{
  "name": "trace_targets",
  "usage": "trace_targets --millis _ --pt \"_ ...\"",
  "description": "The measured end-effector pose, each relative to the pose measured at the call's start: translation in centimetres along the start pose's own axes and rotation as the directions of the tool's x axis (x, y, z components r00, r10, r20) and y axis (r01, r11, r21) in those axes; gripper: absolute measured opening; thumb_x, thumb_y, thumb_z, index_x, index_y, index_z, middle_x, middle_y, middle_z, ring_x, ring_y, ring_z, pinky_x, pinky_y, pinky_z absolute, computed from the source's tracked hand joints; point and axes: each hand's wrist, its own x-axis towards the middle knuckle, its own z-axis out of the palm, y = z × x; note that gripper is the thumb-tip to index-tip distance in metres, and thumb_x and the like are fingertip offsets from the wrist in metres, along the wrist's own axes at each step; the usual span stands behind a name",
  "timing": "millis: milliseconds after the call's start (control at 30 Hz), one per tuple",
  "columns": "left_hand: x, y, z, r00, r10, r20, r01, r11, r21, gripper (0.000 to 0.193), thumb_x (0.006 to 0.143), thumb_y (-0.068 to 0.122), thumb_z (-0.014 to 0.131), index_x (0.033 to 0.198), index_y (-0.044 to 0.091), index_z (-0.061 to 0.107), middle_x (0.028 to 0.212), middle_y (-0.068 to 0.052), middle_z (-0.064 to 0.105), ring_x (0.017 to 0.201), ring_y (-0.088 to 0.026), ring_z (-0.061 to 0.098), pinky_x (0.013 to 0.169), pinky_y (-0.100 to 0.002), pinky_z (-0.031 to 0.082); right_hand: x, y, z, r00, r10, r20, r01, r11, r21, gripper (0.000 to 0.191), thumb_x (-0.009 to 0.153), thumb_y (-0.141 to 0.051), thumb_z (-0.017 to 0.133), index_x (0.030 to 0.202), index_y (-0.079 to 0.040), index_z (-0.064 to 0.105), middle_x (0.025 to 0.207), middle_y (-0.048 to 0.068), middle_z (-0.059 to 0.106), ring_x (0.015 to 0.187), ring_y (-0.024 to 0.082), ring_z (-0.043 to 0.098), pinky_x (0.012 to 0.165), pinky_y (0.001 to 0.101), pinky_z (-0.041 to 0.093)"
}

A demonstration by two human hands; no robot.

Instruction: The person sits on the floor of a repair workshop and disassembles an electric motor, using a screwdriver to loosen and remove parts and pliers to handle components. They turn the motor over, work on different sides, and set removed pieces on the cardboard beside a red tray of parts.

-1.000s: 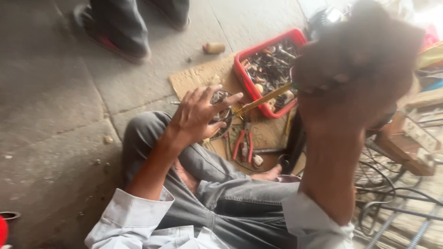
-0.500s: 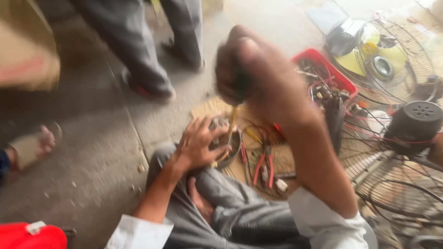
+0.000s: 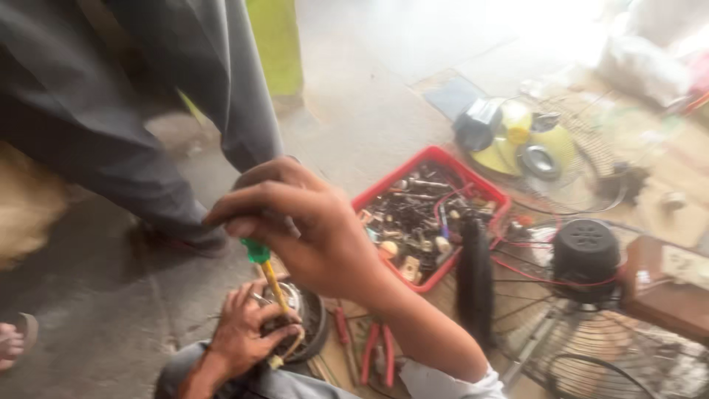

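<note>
My right hand (image 3: 303, 222) is closed around the green handle of a screwdriver (image 3: 267, 277), whose yellow shaft points down into a round dark metal motor part (image 3: 306, 321). My left hand (image 3: 247, 332) grips that motor part at its rim, low in the view, resting over my grey-trousered knee. The screwdriver's tip is hidden behind my left fingers.
A red tray (image 3: 432, 159) of small screws and parts lies to the right. Red-handled pliers (image 3: 377, 351) lie beside the motor part. A black fan motor (image 3: 587, 251) sits on a wire fan guard (image 3: 591, 347). Another person's grey trouser legs (image 3: 133, 103) stand close on the left.
The view has swung up and left. My right hand dropped lower with the screwdriver still in it; my left hand stayed on the motor part. The standing person now fills the upper left.
</note>
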Motion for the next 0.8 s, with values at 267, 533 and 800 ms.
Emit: trace_targets --millis 267,533,800 --pt "-2.5 -0.5 -0.9 0.999 -0.037 0.027 0.038 0.998 -0.057 0.027 0.072 0.049 0.080 0.091 0.029 0.080 0.138 -0.006 0.055 0.125 -0.029 0.049 0.103 -0.049 0.036 -4.1 -1.8 4.0 0.995 0.097 -0.030 -0.099 0.994 -0.048 0.017 0.113 -0.016 0.059 0.125 -0.011 0.069 0.119 0.004 0.068 0.100 0.011 0.069 0.088 0.0241 0.063" --pt "-4.5 -1.8 -1.5 0.995 -0.069 0.071 0.070 0.997 -0.012 0.039 0.083 0.059 0.070 0.110 0.031 0.076 0.139 -0.012 0.052 0.127 -0.035 0.047 0.108 -0.051 0.034 -0.1 -6.6 8.6 0.999 0.045 -0.018 -0.049 0.897 -0.439 0.020 0.101 -0.012 0.062 0.116 -0.001 0.071 0.117 0.011 0.067 0.101 0.018 0.072 0.085 0.0283 0.061" --pt "-5.1 -1.3 -1.5 1.000 0.011 -0.003 -0.010 1.000 0.020 0.047 0.079 0.062 0.074 0.113 0.029 0.077 0.145 -0.012 0.045 0.133 -0.038 0.041 0.107 -0.056 0.030 -2.3 -6.7 9.3 0.999 0.032 -0.011 -0.033 0.901 -0.432 0.018 0.107 -0.006 0.065 0.124 -0.001 0.070 0.114 0.007 0.069 0.099 0.015 0.068 0.088 0.0274 0.056"
